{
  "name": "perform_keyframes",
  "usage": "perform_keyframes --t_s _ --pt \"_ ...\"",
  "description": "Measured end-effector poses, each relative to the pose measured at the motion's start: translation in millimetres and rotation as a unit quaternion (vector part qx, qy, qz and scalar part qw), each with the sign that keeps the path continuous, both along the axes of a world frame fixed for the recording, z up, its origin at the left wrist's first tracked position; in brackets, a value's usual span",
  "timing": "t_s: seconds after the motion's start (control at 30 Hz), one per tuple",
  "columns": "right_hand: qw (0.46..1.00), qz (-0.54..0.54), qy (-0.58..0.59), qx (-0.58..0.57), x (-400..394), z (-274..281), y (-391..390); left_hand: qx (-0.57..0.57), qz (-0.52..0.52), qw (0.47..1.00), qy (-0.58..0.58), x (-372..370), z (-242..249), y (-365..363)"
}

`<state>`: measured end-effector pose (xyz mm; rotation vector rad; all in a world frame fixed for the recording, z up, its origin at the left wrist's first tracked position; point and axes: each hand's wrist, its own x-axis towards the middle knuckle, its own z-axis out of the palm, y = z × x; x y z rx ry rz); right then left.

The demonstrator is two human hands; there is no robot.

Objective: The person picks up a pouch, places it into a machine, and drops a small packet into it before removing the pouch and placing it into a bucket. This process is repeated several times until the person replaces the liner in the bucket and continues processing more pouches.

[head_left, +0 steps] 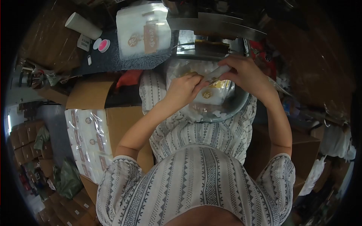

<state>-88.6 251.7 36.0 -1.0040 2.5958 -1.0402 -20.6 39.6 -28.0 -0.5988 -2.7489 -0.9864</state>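
Head view: both hands at work over a clear basin [243,106] resting on the lap. Left hand [183,89]: fingers drawn together, thumb and fingertips pinched on the near side of a clear packet [215,97] with a gold print. Right hand [245,73]: thumb and forefinger clamped on a pale, folded-looking edge of the same packet; remaining fingers curled, partly hidden. Packet located between the hands, above or within the basin; whether its base touches the contents cannot be told. Loose whitish film and pieces lie around it in the basin. Progress, as judged: packet in hand appears filled but its upper end not finished, being gathered or folded; closure not confirmed, fingers cover it. Done, by appearance: rows of wrapped packs [88,141] stand in an open cardboard box [128,117] beside the left arm, box flaps up. Left to do: this packet's end, and probably whatever remains in the basin, count not readable. A pile of printed bags [130,22] lies on a fluffy grey mat [151,62], seemingly flat and unused. Metal machine [226,23] just beyond the basin, neither hand clearly on it; its working state cannot be told
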Motion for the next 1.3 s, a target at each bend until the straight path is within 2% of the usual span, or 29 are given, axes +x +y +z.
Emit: perform_keyframes --t_s 0.03,0.17,0.23,0.27,0.37,0.43,0.47,0.5,0.53,0.57,0.6,0.67,0.7,0.73,0.77,0.8,0.83,0.87,0.93,1.0,1.03,1.07,1.1,1.13,1.17,1.2,1.23,1.3 --pt "0.999 -0.002 -0.036 -0.009 0 1 0 0.000 -0.002 1.000 0.000 0 0 1" --pt "0.999 -0.024 -0.024 -0.015 1 9 11 0.030 0.037 0.999 0.007 -5 -2 -1" --pt "0.995 -0.047 0.088 0.023 0 3 16 0.041 0.044 0.998 0.009 -4 -5 -2" --pt "0.995 -0.048 0.088 0.023 0 -1 16 0.039 0.030 0.999 0.019 -3 -6 -1" --pt "0.998 0.016 0.054 0.028 0 -7 12 0.034 -0.001 0.999 0.026 -3 -6 1" --pt "1.000 -0.003 -0.021 -0.008 3 -4 7 0.029 -0.016 0.999 0.022 -3 -6 1" --pt "1.000 -0.003 -0.021 -0.008 2 -4 6 0.064 -0.013 0.997 -0.033 -5 -6 2" --pt "0.997 -0.048 -0.043 -0.033 1 -3 6 0.099 -0.011 0.991 -0.088 -6 -7 2" --pt "0.992 -0.092 -0.063 -0.058 0 -2 5 0.099 -0.011 0.991 -0.087 -9 -6 5" --pt "0.992 -0.090 -0.061 -0.058 -3 0 7 0.233 0.028 0.949 -0.212 -13 -5 8" --pt "0.991 -0.132 -0.020 -0.030 -5 1 12 0.359 0.067 0.871 -0.329 -16 -4 8" --pt "0.985 -0.173 0.021 -0.002 -8 -2 25 0.380 0.085 0.851 -0.353 -37 -10 3" --pt "0.979 -0.188 0.069 0.024 -8 -8 33 0.400 0.102 0.828 -0.379 -45 -8 2" --pt "0.971 -0.203 0.116 0.049 -8 -12 40 0.401 0.101 0.828 -0.379 -49 -6 4" --pt "0.971 -0.203 0.117 0.049 -9 -14 46 0.449 0.125 0.794 -0.389 -54 -3 7" --pt "0.955 -0.256 0.120 0.093 -11 -15 51 0.496 0.148 0.757 -0.398 -56 0 9" --pt "0.933 -0.309 0.122 0.136 -14 -17 57 0.497 0.147 0.757 -0.398 -56 -2 10" --pt "0.933 -0.310 0.122 0.137 -25 -26 67 0.488 0.143 0.761 -0.403 -56 -4 10" --pt "0.866 -0.397 0.135 0.272 -52 -63 88 0.478 0.140 0.764 -0.410 -54 -9 5" --pt "0.873 -0.377 0.162 0.263 -64 -95 111 0.256 0.137 0.897 -0.333 -58 -11 -15" --pt "0.880 -0.356 0.188 0.253 -69 -102 115 0.256 0.137 0.898 -0.330 -67 -13 -35" --pt "0.881 -0.354 0.187 0.253 -69 -99 114 0.126 0.185 0.973 -0.064 -75 -18 -60" --pt "0.889 -0.349 0.184 0.230 -63 -94 110 -0.019 0.214 0.955 0.204 -74 -25 -76" --pt "0.896 -0.348 0.183 0.206 -58 -89 109 -0.021 0.213 0.956 0.203 -65 -34 -80" --pt "0.896 -0.349 0.184 0.204 -57 -86 109 -0.171 0.227 0.938 0.199 -53 -43 -83" --pt "0.914 -0.329 0.153 0.180 -57 -82 108 -0.319 0.238 0.898 0.191 -43 -45 -85" --pt "0.930 -0.309 0.122 0.155 -56 -78 106 -0.320 0.239 0.896 0.193 -39 -42 -87" --pt "0.927 -0.304 0.123 0.181 -46 -67 100 -0.212 0.201 0.941 0.169 -26 -40 -90"
